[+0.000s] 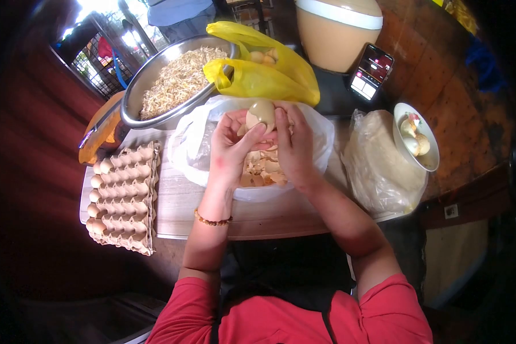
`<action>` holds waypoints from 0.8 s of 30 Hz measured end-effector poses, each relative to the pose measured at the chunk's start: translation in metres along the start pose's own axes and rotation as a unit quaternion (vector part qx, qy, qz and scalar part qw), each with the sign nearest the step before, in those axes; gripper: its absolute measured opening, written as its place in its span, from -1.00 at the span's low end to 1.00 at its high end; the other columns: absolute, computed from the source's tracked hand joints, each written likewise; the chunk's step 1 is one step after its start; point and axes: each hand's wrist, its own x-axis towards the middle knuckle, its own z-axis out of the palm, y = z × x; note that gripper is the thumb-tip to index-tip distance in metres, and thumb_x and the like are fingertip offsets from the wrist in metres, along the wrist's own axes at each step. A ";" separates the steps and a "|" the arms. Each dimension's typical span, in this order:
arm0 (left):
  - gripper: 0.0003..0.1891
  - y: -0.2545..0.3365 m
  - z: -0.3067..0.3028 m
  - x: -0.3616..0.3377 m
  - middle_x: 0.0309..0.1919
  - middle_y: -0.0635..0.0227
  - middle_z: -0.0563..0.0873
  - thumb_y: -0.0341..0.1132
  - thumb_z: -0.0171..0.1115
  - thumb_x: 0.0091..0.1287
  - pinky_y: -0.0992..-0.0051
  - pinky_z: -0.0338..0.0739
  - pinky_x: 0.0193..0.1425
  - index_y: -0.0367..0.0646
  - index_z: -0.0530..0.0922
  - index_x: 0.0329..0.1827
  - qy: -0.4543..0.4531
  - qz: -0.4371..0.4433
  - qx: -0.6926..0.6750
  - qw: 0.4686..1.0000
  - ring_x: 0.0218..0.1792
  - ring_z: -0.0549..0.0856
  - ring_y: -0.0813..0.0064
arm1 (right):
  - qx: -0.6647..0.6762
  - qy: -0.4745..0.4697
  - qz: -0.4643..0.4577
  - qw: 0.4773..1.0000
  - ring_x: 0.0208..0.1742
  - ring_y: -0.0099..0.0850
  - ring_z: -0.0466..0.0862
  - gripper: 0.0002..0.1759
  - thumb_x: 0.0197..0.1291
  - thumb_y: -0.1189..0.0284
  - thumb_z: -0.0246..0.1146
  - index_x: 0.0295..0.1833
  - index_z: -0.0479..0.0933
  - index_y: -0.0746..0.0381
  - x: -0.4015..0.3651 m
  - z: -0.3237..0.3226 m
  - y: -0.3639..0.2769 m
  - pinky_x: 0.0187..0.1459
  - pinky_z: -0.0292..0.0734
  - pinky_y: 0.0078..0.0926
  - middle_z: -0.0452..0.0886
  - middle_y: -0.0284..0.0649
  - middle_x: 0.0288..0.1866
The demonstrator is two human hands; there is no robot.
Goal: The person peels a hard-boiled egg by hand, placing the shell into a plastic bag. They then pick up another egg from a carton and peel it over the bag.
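Note:
A partly shelled boiled egg (262,112) is held between both hands over a clear plastic bag (196,150) that holds several pieces of eggshell (263,169). My left hand (230,150) cups the egg from the left, its thumb on the shell. My right hand (293,143) grips it from the right, fingers on top. A beaded bracelet sits on my left wrist.
A cardboard egg tray (124,196) with eggs along its left column lies at the left. A metal bowl of bean sprouts (175,80) stands behind, with a yellow bag of eggs (264,67). A white bowl of peeled eggs (415,137), a phone (371,71) and a bagged stack (378,163) are at the right.

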 end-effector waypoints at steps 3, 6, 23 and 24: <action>-0.66 0.001 -0.001 0.000 0.00 0.10 0.65 -0.48 0.19 0.36 0.49 0.69 -0.18 -0.35 0.35 0.15 -0.012 -0.006 -0.012 1.000 -0.17 0.76 0.31 | -0.055 0.025 -0.048 0.997 -0.19 -0.40 0.60 -0.74 0.45 0.38 0.00 -0.01 0.50 0.34 0.002 -0.001 0.005 -0.11 0.47 -0.49 0.60 -0.14 -0.20; -0.66 0.003 0.000 0.001 0.00 0.07 0.65 -0.45 0.16 0.39 0.48 0.69 -0.16 -0.37 0.35 0.16 -0.024 -0.029 -0.056 0.998 -0.17 0.76 0.30 | -0.046 0.023 -0.056 0.997 -0.20 -0.40 0.60 -0.73 0.44 0.36 0.01 -0.01 0.50 0.34 0.004 -0.003 0.002 -0.10 0.48 -0.48 0.61 -0.14 -0.20; -0.59 0.002 0.000 0.000 -0.04 0.08 0.69 -0.47 0.22 0.33 0.53 0.67 -0.15 -0.40 0.39 0.21 -0.025 -0.017 0.003 1.000 -0.18 0.76 0.32 | 0.005 0.024 -0.023 0.999 -0.15 -0.06 0.59 -0.70 0.46 0.33 -0.06 -0.03 0.46 0.34 0.001 -0.003 0.000 -0.07 0.45 -0.26 0.58 0.05 -0.19; -0.59 0.002 -0.001 0.000 -0.04 0.08 0.69 -0.47 0.22 0.33 0.53 0.67 -0.15 -0.40 0.39 0.21 -0.025 -0.017 0.004 1.000 -0.18 0.76 0.32 | 0.005 0.027 -0.023 0.999 -0.17 -0.07 0.59 -0.72 0.46 0.35 -0.05 -0.04 0.45 0.34 0.001 -0.003 0.001 -0.09 0.46 -0.27 0.58 0.05 -0.20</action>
